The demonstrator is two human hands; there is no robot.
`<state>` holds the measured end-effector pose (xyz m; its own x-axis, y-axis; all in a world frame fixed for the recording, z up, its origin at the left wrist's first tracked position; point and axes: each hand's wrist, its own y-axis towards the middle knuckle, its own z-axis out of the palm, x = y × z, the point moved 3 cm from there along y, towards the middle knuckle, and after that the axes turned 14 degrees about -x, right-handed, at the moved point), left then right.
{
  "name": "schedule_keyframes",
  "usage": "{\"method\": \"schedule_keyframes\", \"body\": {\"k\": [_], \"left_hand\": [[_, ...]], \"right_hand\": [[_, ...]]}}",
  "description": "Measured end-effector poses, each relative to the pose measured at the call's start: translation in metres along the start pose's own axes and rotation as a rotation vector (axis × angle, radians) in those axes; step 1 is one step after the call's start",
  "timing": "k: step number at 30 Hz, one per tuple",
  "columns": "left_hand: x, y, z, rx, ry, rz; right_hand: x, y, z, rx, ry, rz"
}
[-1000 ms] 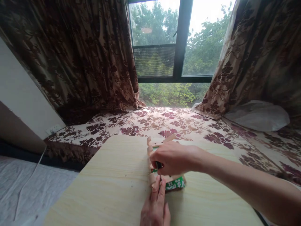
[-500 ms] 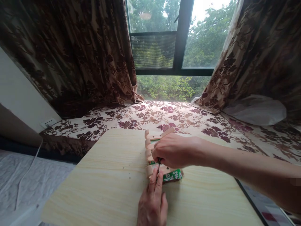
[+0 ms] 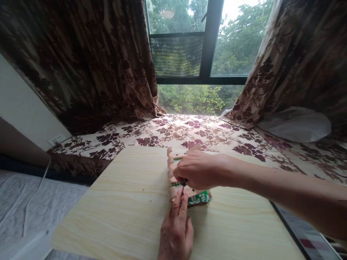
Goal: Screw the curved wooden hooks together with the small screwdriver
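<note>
A small dark-handled screwdriver [image 3: 183, 182] is in my right hand [image 3: 195, 169], whose fingers are closed round its handle. It points down at the near wooden strip [image 3: 191, 192] of a small wooden assembly. Rounded pale wooden ends [image 3: 170, 163] line its left side, and green printed pieces with white characters [image 3: 200, 198] show beneath and at the near edge. My left hand [image 3: 176, 226] comes from below. Its index and middle fingers press against the near end of the assembly, on both sides of the screwdriver's tip. The tip itself is partly hidden between these fingers.
The assembly rests on a pale wood-grain table [image 3: 114, 202]. Behind it lies a floral-covered window ledge [image 3: 173, 130] with matching curtains [image 3: 114, 65]. A white plastic bag [image 3: 296, 124] sits at the right. A white cable [image 3: 32, 202] hangs at the left.
The view has shifted slightly. My right hand has turned a little with the screwdriver, whose handle shows more now. My left fingers stay at the near end of the assembly.
</note>
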<state>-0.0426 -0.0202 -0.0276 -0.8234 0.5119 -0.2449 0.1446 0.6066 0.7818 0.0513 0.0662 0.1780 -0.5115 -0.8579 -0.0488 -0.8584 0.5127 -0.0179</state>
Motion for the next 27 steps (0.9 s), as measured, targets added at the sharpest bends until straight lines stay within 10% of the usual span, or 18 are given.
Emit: {"method": "schedule_keyframes", "body": {"k": [27], "left_hand": [[-0.007,0.009,-0.004,-0.016,0.006,-0.024]], "right_hand": [[0.002,-0.005,-0.007,-0.046,0.01,0.053]]}}
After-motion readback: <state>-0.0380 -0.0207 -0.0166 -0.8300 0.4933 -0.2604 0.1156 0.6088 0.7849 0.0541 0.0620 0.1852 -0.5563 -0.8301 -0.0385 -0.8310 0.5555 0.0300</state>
